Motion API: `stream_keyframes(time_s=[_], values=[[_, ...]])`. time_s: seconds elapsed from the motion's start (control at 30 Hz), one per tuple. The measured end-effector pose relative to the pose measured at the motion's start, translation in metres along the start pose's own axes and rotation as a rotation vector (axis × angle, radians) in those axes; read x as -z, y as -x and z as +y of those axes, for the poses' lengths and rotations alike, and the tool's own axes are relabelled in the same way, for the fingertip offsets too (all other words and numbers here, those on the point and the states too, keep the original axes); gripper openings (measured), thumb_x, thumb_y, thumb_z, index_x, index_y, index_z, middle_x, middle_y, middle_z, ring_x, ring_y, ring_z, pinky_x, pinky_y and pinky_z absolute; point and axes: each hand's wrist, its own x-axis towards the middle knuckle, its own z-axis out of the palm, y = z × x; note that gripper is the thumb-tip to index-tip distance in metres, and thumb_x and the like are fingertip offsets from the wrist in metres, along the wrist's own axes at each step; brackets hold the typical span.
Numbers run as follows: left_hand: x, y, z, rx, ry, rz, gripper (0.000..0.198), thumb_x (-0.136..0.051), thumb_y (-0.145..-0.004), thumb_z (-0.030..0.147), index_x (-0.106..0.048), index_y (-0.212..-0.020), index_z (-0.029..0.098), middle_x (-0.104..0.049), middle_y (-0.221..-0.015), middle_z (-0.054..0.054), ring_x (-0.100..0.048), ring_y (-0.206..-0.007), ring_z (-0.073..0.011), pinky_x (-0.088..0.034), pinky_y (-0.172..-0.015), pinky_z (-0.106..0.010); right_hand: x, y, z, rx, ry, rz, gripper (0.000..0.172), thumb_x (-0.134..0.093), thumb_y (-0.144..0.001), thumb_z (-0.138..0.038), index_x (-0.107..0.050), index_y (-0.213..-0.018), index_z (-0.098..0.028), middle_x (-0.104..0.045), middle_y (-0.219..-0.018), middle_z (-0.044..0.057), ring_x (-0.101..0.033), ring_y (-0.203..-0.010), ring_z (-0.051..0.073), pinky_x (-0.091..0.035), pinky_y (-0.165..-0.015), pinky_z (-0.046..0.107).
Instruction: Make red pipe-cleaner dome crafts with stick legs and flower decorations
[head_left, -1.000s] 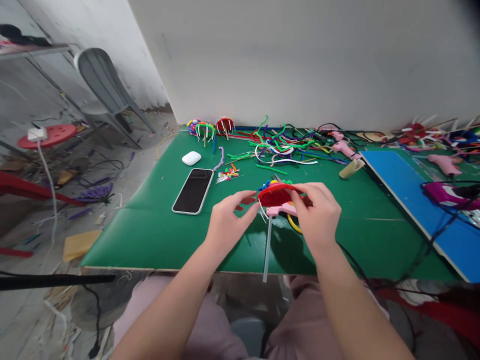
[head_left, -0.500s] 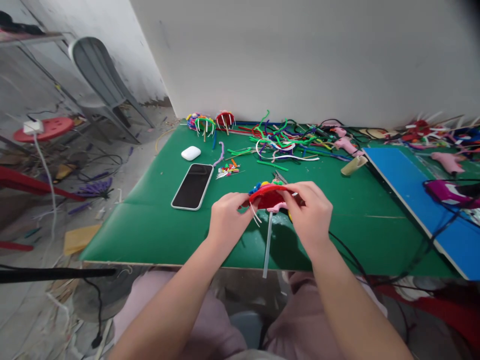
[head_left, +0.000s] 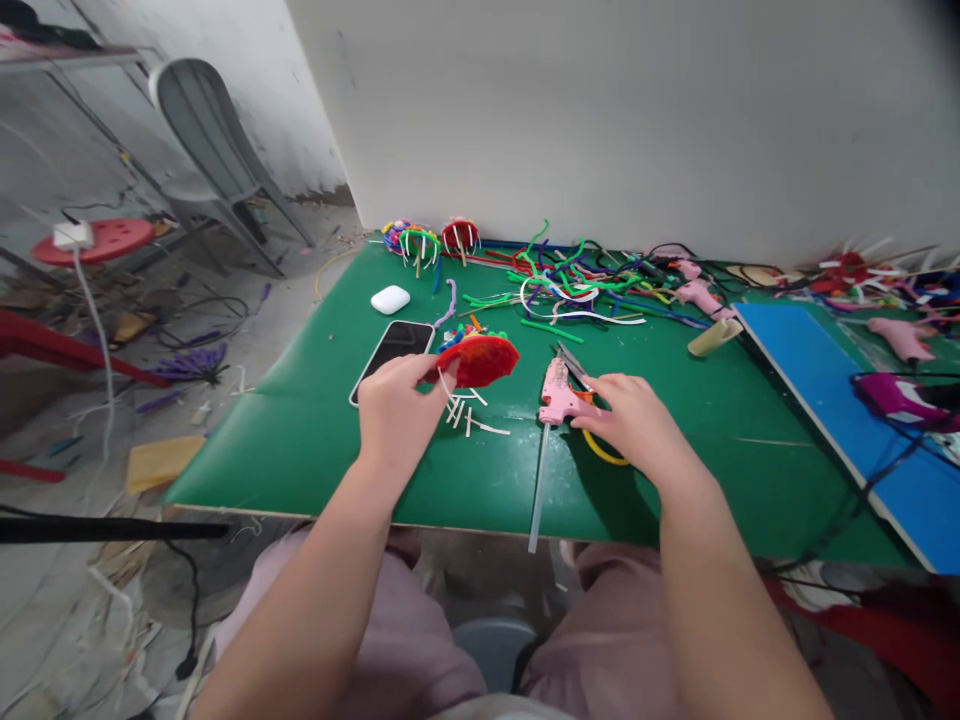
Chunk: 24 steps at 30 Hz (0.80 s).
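Observation:
My left hand pinches the edge of a red, rounded cap-like craft piece, with coloured bits on its far side and a thin white strip by my fingers. My right hand has its thumb and fingers around the handle of a pink glue gun, which has a long clear glue stick sticking out toward me. Beneath the gun lies a metal-jawed tool with a yellow handle, partly hidden. Several short white strips lie on the green table under the red piece.
A phone and a white earbud case lie at the left. Finished-looking cap pieces stand by the wall, near tangled pipe cleaners. A blue board and a cardboard tube are to the right.
My right hand has left the red piece and moved down to the glue gun's handle. My left hand has carried the red piece leftward, uncovering the gun and the white strips.

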Motion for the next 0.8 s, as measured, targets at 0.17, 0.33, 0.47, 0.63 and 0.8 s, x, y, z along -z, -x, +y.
stream_keyframes(time_s=[0.17,0.33,0.47,0.63,0.8], values=[[0.007,-0.002,-0.003,0.031,-0.091,-0.01,0.017,-0.058,-0.077,0.031,-0.069,-0.075,0.018,-0.064,-0.065,0.0,-0.053,-0.056,-0.0109,-0.037,-0.056,-0.022,-0.018,-0.003,-0.007,-0.02,0.157,-0.052,0.041,-0.07,-0.071,-0.036,-0.064,-0.105,-0.013,-0.062,-0.111,0.013,-0.049,-0.107,0.033,-0.044,-0.086,0.043],[0.011,-0.002,0.0,0.02,-0.137,0.01,0.013,-0.059,-0.076,0.025,-0.069,-0.074,0.018,-0.065,-0.064,0.0,-0.055,-0.061,-0.0122,-0.038,-0.058,-0.023,-0.014,-0.004,-0.009,-0.028,0.119,-0.053,0.031,-0.063,-0.076,-0.03,-0.063,-0.103,-0.014,-0.063,-0.104,0.013,-0.052,-0.099,0.032,-0.045,-0.082,0.044],[0.012,-0.001,0.0,-0.013,-0.158,0.031,0.012,-0.058,-0.075,0.023,-0.069,-0.073,0.018,-0.064,-0.064,0.0,-0.055,-0.062,-0.0127,-0.037,-0.057,-0.024,0.002,-0.001,-0.006,-0.029,-0.239,-0.012,0.031,-0.058,-0.078,-0.029,-0.057,-0.107,-0.017,-0.062,-0.106,0.011,-0.055,-0.096,0.027,-0.045,-0.083,0.042],[0.016,-0.002,0.003,-0.037,-0.151,0.065,0.01,-0.059,-0.075,0.022,-0.068,-0.073,0.018,-0.065,-0.066,0.0,-0.056,-0.064,-0.0125,-0.038,-0.059,-0.023,0.028,0.01,-0.014,0.076,-0.909,0.022,0.032,-0.053,-0.081,-0.045,-0.051,-0.104,-0.022,-0.062,-0.085,0.004,-0.056,-0.057,0.013,-0.046,-0.047,0.025],[0.029,-0.005,0.019,-0.061,-0.212,0.036,0.011,-0.057,-0.076,0.021,-0.066,-0.071,0.017,-0.062,-0.063,-0.001,-0.053,-0.062,-0.0125,-0.037,-0.058,-0.024,0.028,0.026,-0.043,0.354,-0.852,0.294,0.043,-0.046,-0.078,-0.063,-0.049,-0.088,-0.022,-0.051,-0.059,-0.003,-0.041,-0.035,0.01,-0.033,-0.03,0.025]])
